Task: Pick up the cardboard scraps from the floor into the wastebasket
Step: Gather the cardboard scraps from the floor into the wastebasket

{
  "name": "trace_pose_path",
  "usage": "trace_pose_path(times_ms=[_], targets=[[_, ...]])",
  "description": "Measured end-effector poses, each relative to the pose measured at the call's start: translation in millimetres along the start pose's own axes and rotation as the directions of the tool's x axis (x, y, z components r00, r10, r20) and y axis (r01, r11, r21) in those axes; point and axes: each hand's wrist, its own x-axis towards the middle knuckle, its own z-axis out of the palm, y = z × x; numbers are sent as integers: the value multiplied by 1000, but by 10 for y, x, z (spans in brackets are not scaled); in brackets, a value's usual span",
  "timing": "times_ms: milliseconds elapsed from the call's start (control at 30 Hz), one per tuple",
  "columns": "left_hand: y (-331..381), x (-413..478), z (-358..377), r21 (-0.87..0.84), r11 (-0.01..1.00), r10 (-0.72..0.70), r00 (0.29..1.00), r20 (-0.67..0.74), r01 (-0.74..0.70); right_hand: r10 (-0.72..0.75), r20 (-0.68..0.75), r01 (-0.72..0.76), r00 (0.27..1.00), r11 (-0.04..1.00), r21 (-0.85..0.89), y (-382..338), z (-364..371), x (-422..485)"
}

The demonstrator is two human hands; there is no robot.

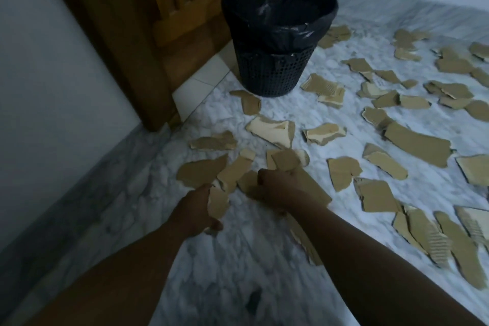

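Both arms reached fwd & down over the marble floor (238,259). L hand (197,210) was curled round a torn scrap (217,201), which stuck up out of the grip toward other bits on the floor. R hand (276,186), just beside it, was clenched on a bunch of scraps (287,160): a couple of brown pieces fanned up past the knuckles, & a longer strip (315,189) stuck out to the right by the wrist. Couldn't tell how many pieces the R hand had, too blurry.

Wastebasket (272,74), black mesh w/ a black bin liner (280,32) folded over the rim, stood upright well beyond the hands, close to the wooden door (164,8). Inside was too dark to make out.

Cardboard scraps (378,196) lay all over the floor, mostly right of the basket & hands, flat, some overlapping. A brown piece (248,102) lay just in front of the basket's base. A pale-faced piece (272,130) sat btwn the basket & the R hand, w/ a smaller pale one (324,133) beside it. A long brown strip (416,144) lay further right. A flat brown one (201,172) lay just left of the L hand's scrap. White wall (39,61) ran along the left side.
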Motion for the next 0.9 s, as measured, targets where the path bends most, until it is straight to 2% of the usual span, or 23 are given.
trace_pose_path(times_ms=[100, 200, 267, 333, 367, 433, 500, 633, 767, 900], targets=[[190, -33, -18, -10, 999, 48, 999, 22, -48, 20, 4, -20, 1000, 998, 55, 147, -62, -129], [516, 61, -30, 84, 982, 167, 986, 8, -167, 163, -61, -148, 985, 968, 202, 494, -209, -302], [742, 252, 72, 280, 929, 257, 966, -13, -243, 198, 31, -200, 980, 959, 201, 711, -252, -514], [967, 392, 195, 490, 815, 358, 934, -7, -309, 197, 209, -237, 958, 953, 187, 826, -157, -704], [1074, 427, 246, 529, 781, 376, 926, 26, -331, 197, 285, -258, 938, 947, 194, 841, -62, -787], [1158, 499, 338, 547, 752, 362, 924, 123, -368, 237, 333, -300, 912, 942, 150, 818, 185, -883], [1116, 515, 403, 556, 735, 359, 918, 167, -388, 259, 245, -293, 934, 950, 111, 723, 410, -924], [980, 483, 445, 567, 724, 390, 911, 134, -393, 290, 140, -311, 947, 936, 164, 523, 641, -942], [965, 434, 413, 601, 732, 346, 935, 80, -322, 271, 137, -290, 953, 946, 146, 475, 648, -918], [855, 409, 374, 612, 736, 274, 954, 121, -289, 297, 167, -329, 940, 919, 219, 430, 581, -810]])
